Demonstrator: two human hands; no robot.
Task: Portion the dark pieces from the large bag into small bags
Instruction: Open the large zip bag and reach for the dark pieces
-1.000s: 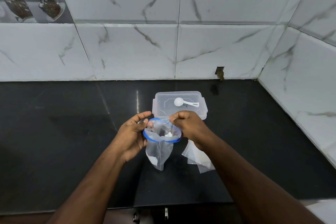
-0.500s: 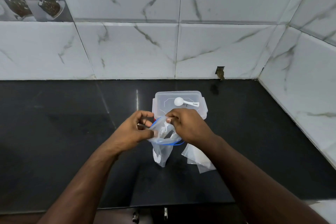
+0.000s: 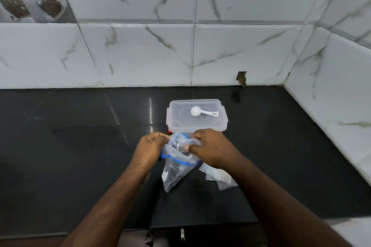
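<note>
Both hands are engaged at the mouth of one clear bag with a blue zip strip (image 3: 176,163), held above the black counter (image 3: 60,146) near the centre of the view. The left hand (image 3: 149,150) has its fingers curled and pinching the film at the bag's 9 o'clock side; the right hand (image 3: 212,148) pinches the crumpled top edge at its 3 o'clock side. The bag hangs to a point and appears nearly empty (its film shows dark, but that may be only the counter behind it; I cannot tell). No dark pieces are plainly visible in it. A few flat small bags (image 3: 220,178) lie on the counter at 4 o'clock of the held bag, under the right forearm, unfilled. At 12 o'clock stands a lidded clear container (image 3: 174,118) with a white scoop (image 3: 195,110) resting on its lid, untouched. Judgement: portioning has not visibly begun; opening, scooping, filling and sealing all remain.
</note>
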